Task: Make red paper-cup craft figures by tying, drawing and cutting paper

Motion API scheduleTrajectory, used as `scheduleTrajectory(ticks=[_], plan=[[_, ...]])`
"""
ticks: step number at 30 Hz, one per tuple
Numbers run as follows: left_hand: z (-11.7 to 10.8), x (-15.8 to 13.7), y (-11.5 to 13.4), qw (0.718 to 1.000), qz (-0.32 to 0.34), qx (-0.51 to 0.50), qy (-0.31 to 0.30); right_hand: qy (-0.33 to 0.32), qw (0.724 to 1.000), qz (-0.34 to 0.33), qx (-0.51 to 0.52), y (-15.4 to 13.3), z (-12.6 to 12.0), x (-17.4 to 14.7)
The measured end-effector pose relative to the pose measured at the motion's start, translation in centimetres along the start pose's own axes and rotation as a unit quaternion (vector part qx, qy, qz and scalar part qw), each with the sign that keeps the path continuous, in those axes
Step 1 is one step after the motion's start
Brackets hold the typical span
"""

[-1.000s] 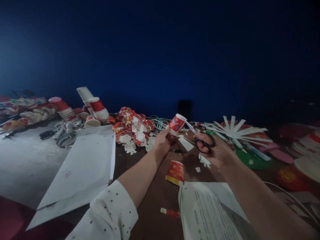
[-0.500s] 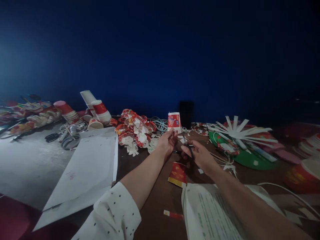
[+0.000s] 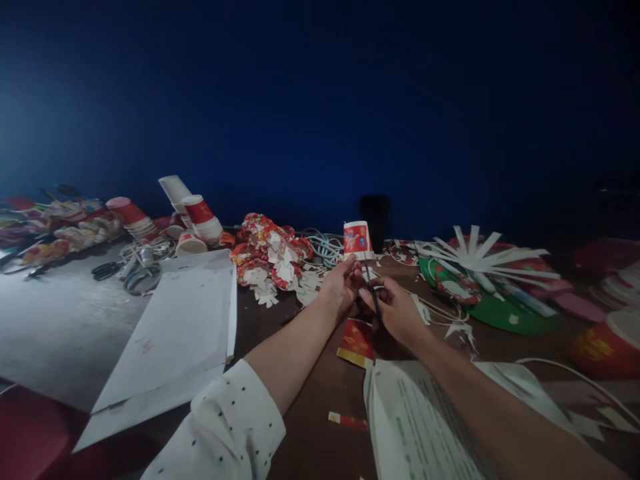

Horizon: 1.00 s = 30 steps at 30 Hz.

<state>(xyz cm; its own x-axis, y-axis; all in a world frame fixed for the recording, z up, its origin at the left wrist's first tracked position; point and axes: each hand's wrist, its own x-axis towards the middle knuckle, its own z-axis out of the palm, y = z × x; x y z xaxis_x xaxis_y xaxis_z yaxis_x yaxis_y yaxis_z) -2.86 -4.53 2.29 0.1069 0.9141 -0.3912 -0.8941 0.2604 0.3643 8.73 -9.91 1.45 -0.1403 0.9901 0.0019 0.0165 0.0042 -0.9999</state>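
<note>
Near the centre, my left hand (image 3: 342, 287) pinches the lower edge of a red and white paper cup piece (image 3: 357, 239). Its printed red face is turned towards me. Dark scissors (image 3: 373, 288) are in my right hand (image 3: 395, 308), fingers closed round the handles. The blades point up to the lower right edge of the cup piece; whether they touch it I cannot tell. Below my hands a red piece with a yellow border (image 3: 357, 341) lies on the brown table (image 3: 313, 420).
Left of my hands is a heap of red and white cut paper (image 3: 273, 257), with stacked paper cups (image 3: 203, 217) beyond. A white sheet (image 3: 175, 327) lies at left, a printed paper stack (image 3: 415, 420) in front. White strips fan out (image 3: 477, 257) over a green disc (image 3: 515, 313) at right.
The cup piece and my left hand have shifted slightly right in view. The scissors are at a steeper angle, and my right hand has moved a little.
</note>
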Motion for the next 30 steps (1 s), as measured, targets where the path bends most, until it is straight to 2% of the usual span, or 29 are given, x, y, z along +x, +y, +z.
scheduleTrajectory(ticks=[7,11,17,26,30], plan=[[0.0,-0.4,-0.8,1.000,-0.018,0.024,-0.004,0.021,1.000,-0.016,0.011,0.1,-0.1,0.1],[-0.1,-0.2,-0.9,1.000,-0.013,0.021,-0.014,0.009,0.999,-0.031,0.007,0.8,-0.4,0.1],[-0.3,0.0,-1.0,1.000,-0.006,0.013,-0.025,0.001,0.998,-0.053,-0.015,1.1,-0.5,0.1],[-0.4,0.2,-1.1,0.999,-0.014,0.017,-0.039,0.049,0.988,-0.084,-0.118,0.6,-0.4,-0.3],[-0.6,0.1,-1.0,0.997,-0.032,0.045,-0.048,0.048,0.991,-0.073,-0.104,0.8,-0.3,-0.2]])
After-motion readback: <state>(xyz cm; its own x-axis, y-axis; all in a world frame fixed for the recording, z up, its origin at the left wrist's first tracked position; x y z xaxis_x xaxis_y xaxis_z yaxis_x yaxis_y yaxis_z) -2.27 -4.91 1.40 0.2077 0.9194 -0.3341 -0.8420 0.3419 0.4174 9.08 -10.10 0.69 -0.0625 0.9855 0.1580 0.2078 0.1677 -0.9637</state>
